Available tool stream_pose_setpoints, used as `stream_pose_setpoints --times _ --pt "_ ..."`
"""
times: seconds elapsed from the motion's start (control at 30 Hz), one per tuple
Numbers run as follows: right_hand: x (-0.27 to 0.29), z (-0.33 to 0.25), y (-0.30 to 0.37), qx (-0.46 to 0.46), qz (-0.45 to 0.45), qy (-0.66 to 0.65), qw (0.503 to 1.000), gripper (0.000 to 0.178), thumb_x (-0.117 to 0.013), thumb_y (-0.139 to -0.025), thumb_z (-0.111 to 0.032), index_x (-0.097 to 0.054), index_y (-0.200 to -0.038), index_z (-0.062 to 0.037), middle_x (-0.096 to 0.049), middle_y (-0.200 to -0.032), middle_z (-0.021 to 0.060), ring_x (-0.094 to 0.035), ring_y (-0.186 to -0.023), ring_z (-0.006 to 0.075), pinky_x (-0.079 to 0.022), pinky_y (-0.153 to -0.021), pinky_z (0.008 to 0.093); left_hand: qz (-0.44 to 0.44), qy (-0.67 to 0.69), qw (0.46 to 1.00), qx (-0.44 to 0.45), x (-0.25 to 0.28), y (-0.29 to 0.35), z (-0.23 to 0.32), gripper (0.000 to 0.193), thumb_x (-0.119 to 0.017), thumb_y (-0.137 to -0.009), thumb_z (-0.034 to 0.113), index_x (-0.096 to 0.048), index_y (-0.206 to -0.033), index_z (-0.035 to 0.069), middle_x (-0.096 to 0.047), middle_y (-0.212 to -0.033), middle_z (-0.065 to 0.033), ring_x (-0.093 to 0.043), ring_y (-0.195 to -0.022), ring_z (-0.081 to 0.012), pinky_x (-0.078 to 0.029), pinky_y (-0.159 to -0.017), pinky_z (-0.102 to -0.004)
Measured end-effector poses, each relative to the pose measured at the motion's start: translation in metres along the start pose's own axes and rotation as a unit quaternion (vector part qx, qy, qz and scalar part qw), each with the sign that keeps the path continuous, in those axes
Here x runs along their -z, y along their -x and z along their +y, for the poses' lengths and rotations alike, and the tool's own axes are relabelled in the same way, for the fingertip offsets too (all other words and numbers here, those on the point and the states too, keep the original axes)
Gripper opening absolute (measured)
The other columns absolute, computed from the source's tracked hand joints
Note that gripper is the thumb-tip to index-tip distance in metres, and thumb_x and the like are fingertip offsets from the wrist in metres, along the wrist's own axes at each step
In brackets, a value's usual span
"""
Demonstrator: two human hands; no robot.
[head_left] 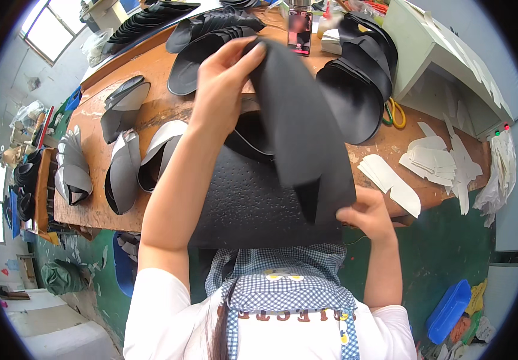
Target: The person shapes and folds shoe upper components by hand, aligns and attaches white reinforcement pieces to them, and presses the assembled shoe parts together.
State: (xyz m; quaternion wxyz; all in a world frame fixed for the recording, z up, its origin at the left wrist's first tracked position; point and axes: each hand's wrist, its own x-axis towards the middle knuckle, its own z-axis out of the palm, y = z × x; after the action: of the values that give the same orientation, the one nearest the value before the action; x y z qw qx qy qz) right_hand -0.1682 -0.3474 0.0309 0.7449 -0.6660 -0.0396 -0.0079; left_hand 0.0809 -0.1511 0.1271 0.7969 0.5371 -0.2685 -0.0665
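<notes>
My left hand (pixel 226 75) is raised over the bench, its thumb and fingers pinching the top end of a black leather-like shoe upper piece (pixel 298 120). The piece hangs down to the right, curved and slightly blurred. At its lower right edge my right hand (pixel 370 217) is closed, thumb pointing left; its fingertips are partly hidden. Below the piece lies a black pitted mat (pixel 241 198) at the bench's front edge. Another curved black piece (pixel 251 133) sits behind the mat, partly covered by my left arm and the held piece.
Black curved pieces (pixel 355 84) stand stacked at the back right, beside yellow-handled scissors (pixel 398 114). White cut-out pieces (pixel 430 159) lie on the right of the wooden bench (pixel 84 114). Grey-and-black rolled uppers (pixel 122 171) stand at left. A bottle (pixel 299 30) stands at the back.
</notes>
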Motion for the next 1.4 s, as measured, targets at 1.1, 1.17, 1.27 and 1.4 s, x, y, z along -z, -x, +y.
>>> stream_pose_setpoints --times 1.1,1.17,1.27,1.4 --pt "-0.067 0.057 -0.047 -0.073 0.179 -0.261 0.946 0.014 -0.074 -0.094 -0.006 -0.065 -0.106 -0.0059 -0.070 -0.095 0.0036 -0.064 -0.073 0.0113 -0.052 -0.064 0.0270 0.045 -0.116 0.950 0.286 -0.010 0.155 -0.052 0.028 -0.069 -0.100 0.026 -0.070 -0.087 0.001 -0.070 -0.072 -0.0048 -0.062 -0.058 -0.0065 -0.051 -0.054 -0.0203" --pt "-0.067 0.057 -0.046 -0.076 0.175 -0.263 0.946 0.014 -0.073 -0.094 -0.006 -0.065 -0.106 -0.0058 -0.070 -0.094 0.0034 -0.063 -0.072 0.0112 -0.052 -0.063 0.0267 0.032 -0.116 0.947 0.299 -0.007 0.153 -0.051 0.029 -0.069 -0.100 0.026 -0.071 -0.088 0.001 -0.070 -0.072 -0.0049 -0.062 -0.058 -0.0063 -0.051 -0.055 -0.0206" --pt "-0.064 0.057 -0.042 -0.086 0.172 -0.269 0.944 0.014 -0.073 -0.094 -0.005 -0.065 -0.106 -0.0057 -0.069 -0.092 0.0033 -0.063 -0.072 0.0111 -0.051 -0.063 0.0260 -0.005 -0.155 0.941 0.301 -0.007 0.151 -0.043 0.028 -0.067 -0.101 0.024 -0.072 -0.090 -0.001 -0.070 -0.073 -0.0049 -0.061 -0.058 -0.0065 -0.051 -0.055 -0.0217" --pt "-0.055 0.046 -0.035 -0.076 0.161 -0.235 0.956 0.016 -0.073 -0.093 -0.003 -0.065 -0.107 -0.0045 -0.069 -0.093 0.0040 -0.062 -0.071 0.0109 -0.051 -0.062 0.0258 0.020 -0.315 0.948 0.052 0.001 0.147 -0.039 0.021 -0.064 -0.102 0.015 -0.074 -0.096 -0.003 -0.071 -0.076 -0.0073 -0.062 -0.059 -0.0104 -0.051 -0.055 -0.0238"
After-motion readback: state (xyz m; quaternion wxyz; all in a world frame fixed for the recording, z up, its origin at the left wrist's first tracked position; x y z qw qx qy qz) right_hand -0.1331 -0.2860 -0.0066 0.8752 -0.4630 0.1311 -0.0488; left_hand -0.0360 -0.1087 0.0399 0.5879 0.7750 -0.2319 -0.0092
